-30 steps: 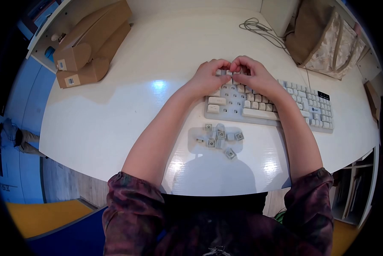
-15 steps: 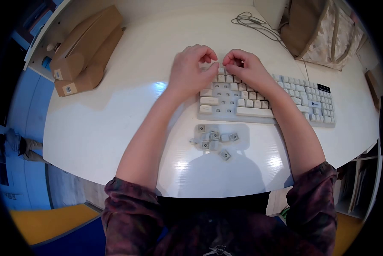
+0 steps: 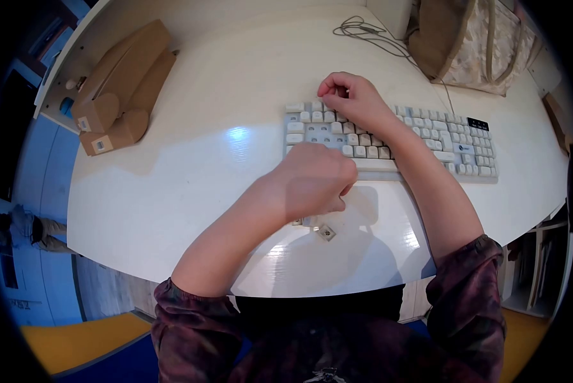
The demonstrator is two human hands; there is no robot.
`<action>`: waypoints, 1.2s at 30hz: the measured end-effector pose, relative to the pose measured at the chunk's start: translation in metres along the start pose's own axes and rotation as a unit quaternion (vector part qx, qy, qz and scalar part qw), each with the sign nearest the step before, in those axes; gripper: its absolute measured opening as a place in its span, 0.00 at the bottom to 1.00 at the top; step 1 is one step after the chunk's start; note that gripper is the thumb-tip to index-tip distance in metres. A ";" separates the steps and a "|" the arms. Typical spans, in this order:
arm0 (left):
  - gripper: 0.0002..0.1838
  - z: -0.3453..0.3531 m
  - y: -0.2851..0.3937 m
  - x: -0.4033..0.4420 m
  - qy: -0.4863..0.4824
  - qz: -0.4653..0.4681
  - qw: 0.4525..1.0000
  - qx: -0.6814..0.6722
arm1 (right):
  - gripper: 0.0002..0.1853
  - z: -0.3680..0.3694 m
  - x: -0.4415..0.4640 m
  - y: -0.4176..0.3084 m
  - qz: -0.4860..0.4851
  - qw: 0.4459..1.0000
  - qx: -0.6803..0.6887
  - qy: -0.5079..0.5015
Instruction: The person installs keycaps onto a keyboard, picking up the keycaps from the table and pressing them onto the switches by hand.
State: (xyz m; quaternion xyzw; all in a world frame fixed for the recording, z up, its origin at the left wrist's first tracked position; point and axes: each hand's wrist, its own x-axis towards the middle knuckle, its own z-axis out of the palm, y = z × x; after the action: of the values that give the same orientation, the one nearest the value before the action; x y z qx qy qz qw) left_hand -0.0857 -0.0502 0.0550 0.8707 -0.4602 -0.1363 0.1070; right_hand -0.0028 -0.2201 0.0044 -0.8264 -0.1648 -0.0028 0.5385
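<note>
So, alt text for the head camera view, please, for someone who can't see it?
A person's right hand curls by the top row of a keyboard missing several keys; the left hand is at its front edge, near loose keycaps on a desk. Cardboard boxes sit at left, a bag at right.

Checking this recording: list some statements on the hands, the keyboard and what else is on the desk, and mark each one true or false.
1. The right hand is by the far edge of the keyboard. True.
2. A loose keycap lies nearer the person than the keyboard. True.
3. The keyboard has all its keycaps. False: several are missing toward its left end.
4. The bag is right of the coiled cable. True.
5. The coiled cable lies on the keyboard. False: it lies beyond it, on the desk.
</note>
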 end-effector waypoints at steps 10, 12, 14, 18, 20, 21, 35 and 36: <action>0.13 -0.035 -0.067 -0.007 0.276 -0.084 0.807 -0.515 | 0.10 -0.005 0.002 -0.019 -0.089 0.964 0.241 0.064; 0.15 -0.031 -0.078 -0.005 0.290 -0.095 0.800 -0.517 | 0.09 -0.002 0.000 -0.023 -0.090 0.964 0.246 0.040; 0.15 -0.025 -0.083 -0.003 0.305 -0.093 0.792 -0.521 | 0.08 0.005 -0.004 -0.024 -0.098 0.966 0.236 0.032; 0.17 -0.021 -0.087 -0.001 0.314 -0.078 0.794 -0.515 | 0.09 0.013 -0.003 -0.020 -0.115 0.975 0.182 0.048; 0.17 -0.019 -0.089 0.000 0.313 -0.080 0.796 -0.512 | 0.10 0.014 -0.003 -0.018 -0.116 0.979 0.160 0.056; 0.18 -0.018 -0.090 0.001 0.313 -0.077 0.793 -0.517 | 0.10 0.015 -0.003 -0.017 -0.117 0.979 0.154 0.062; 0.20 -0.010 -0.100 0.003 0.315 -0.048 0.776 -0.545 | 0.12 0.021 -0.004 -0.018 -0.206 0.971 0.042 0.114; 0.20 -0.010 -0.100 0.003 0.315 -0.049 0.777 -0.542 | 0.12 0.021 -0.004 -0.018 -0.212 0.970 0.035 0.115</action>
State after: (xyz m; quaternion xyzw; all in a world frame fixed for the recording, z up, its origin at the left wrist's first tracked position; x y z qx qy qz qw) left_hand -0.0038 0.0035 0.0329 0.6844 -0.2077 -0.0863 0.6935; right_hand -0.0156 -0.1957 0.0107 -0.7471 -0.2736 -0.2060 0.5696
